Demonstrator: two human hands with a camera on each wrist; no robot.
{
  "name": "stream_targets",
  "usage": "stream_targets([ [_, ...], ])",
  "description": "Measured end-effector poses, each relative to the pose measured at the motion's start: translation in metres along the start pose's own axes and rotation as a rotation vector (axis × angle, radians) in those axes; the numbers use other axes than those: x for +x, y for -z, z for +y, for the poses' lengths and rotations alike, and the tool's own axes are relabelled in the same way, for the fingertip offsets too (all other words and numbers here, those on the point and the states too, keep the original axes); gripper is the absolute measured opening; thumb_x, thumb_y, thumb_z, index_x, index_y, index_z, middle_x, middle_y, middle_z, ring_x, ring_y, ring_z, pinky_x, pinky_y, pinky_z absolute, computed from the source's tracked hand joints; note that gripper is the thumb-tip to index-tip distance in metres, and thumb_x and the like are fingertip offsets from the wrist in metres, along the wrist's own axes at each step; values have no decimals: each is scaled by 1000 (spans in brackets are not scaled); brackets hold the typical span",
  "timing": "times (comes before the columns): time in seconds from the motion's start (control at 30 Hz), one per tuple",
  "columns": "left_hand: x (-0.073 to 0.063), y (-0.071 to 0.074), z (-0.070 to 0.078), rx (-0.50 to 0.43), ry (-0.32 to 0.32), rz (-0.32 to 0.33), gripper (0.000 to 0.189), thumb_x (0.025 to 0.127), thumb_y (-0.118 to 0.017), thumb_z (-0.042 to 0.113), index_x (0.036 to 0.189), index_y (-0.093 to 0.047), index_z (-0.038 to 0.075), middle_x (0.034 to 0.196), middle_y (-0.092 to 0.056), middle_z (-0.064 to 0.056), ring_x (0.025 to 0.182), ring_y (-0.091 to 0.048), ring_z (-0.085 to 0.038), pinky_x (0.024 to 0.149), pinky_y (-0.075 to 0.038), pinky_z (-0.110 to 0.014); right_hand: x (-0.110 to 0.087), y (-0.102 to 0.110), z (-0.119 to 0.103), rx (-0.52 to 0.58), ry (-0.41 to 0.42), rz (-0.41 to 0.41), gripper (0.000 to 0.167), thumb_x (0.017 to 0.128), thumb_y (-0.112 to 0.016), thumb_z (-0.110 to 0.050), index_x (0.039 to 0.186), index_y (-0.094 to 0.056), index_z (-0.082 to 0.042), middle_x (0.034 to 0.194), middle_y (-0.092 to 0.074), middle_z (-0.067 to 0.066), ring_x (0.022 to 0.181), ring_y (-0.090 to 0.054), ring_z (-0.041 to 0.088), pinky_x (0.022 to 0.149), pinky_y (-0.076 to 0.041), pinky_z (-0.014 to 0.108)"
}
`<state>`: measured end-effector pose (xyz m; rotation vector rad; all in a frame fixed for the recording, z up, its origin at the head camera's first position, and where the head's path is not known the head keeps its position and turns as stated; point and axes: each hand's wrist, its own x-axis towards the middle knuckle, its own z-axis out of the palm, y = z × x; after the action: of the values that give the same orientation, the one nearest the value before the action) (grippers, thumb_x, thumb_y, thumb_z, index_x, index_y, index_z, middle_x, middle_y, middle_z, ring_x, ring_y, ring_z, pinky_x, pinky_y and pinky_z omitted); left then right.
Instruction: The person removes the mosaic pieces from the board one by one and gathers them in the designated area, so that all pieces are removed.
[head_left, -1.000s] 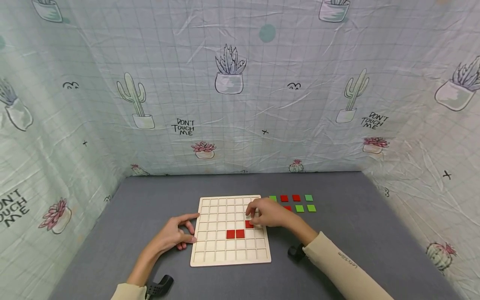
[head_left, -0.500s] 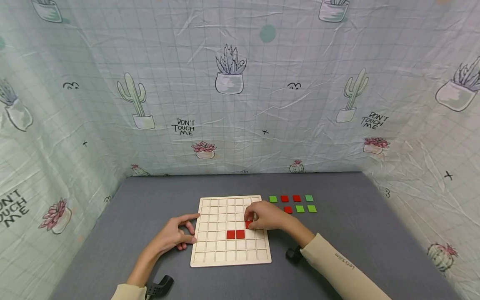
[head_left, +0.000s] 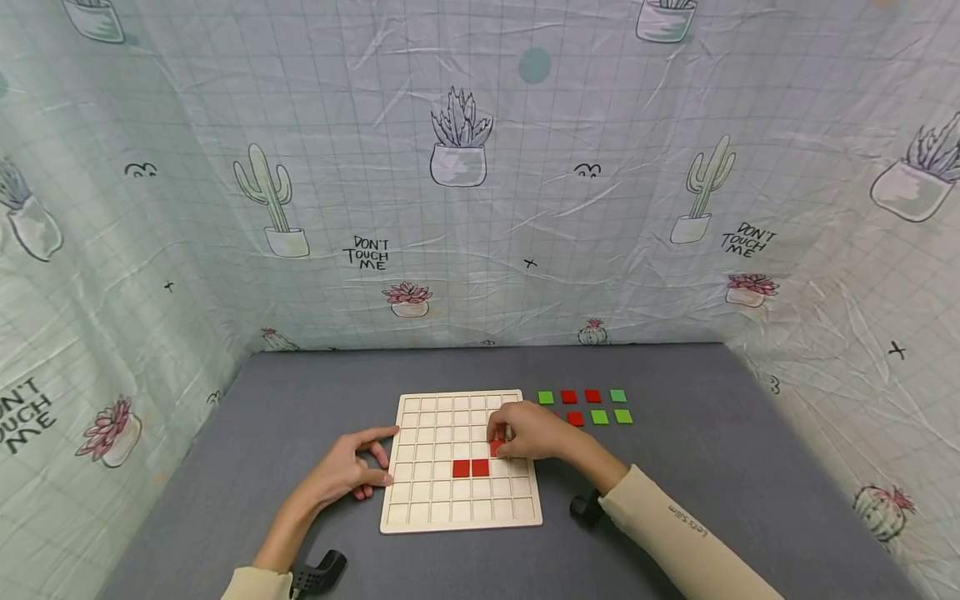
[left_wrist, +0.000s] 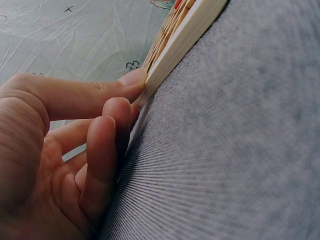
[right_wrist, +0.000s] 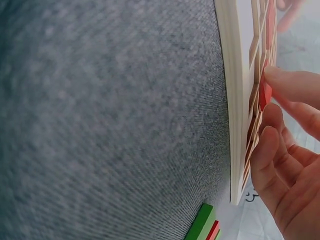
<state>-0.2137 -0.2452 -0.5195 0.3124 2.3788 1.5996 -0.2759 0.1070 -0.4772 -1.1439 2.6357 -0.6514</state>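
A pale wooden grid board (head_left: 431, 492) lies on the grey table. Along its left edge, my left hand (head_left: 345, 467) touches the rim with thumb and outstretched index finger; the other fingers bend beneath. Over the board's right part, my right hand (head_left: 532, 429) pinches a red square tile (head_left: 496, 448) between thumb and fingers. This tile (right_wrist: 265, 93) sits tilted in a cell in the right wrist view, partly covered by the fingertips. Two red tiles (head_left: 471, 468) lie side by side in the board's lower middle cells.
Right of the board, loose tiles lie in two rows: green tiles (head_left: 599, 417) and red tiles (head_left: 592, 396), one partly behind the right hand. A patterned cloth (head_left: 480, 275) hangs behind the table and at both sides. Black wrist devices (head_left: 321, 573) are on both wrists.
My right hand has shifted slightly left and closed its thumb and fingers on the red tile, which now looks partly lifted or tilted. The left hand and board have stayed put.
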Motion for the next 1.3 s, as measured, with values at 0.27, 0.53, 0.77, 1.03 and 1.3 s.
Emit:
stream_targets([
  [0.27, -1, 0, 0, -15, 14, 2, 83, 79, -84, 2, 153, -48, 1, 95, -62, -16, 48, -56, -12, 45, -55, -32, -2, 1, 0, 6, 10, -12, 14, 89, -79, -13, 97, -72, -21, 88, -67, -5, 72, -55, 4, 66, -48, 23],
  [0.53, -1, -1, 2, -9, 10, 11, 83, 78, -84, 2, 152, -48, 0, 94, -63, -17, 47, -56, -12, 45, -54, -32, -6, 7, -5, 31, 36, -29, 18, 91, -69, -4, 102, -72, -18, 93, -72, -1, 74, -60, 8, 67, -50, 23],
  [0.77, -1, -1, 2, -17, 15, 12, 83, 78, -85, 2, 152, -48, 0, 94, -63, -17, 47, -56, -12, 45, -53, -31, -9, 8, -4, 34, 56, -27, 25, 92, -59, 2, 105, -71, -16, 100, -74, 3, 73, -59, 7, 67, -50, 23],
  [1.03, -1, -1, 1, -13, 14, 11, 83, 78, -85, 1, 153, -48, 0, 94, -62, -17, 47, -55, -12, 44, -53, -31, -9, 8, -5, 27, 65, -21, 27, 92, -57, 3, 104, -72, -16, 100, -74, 3, 72, -57, 7, 67, -49, 23],
  [1.3, -1, -1, 1, -16, 14, 9, 84, 78, -84, 1, 153, -48, 1, 93, -62, -16, 47, -55, -12, 44, -53, -31, -8, 8, -5, 23, 64, -12, 22, 95, -59, 1, 104, -72, -15, 100, -74, 3, 71, -56, 6, 66, -49, 23],
])
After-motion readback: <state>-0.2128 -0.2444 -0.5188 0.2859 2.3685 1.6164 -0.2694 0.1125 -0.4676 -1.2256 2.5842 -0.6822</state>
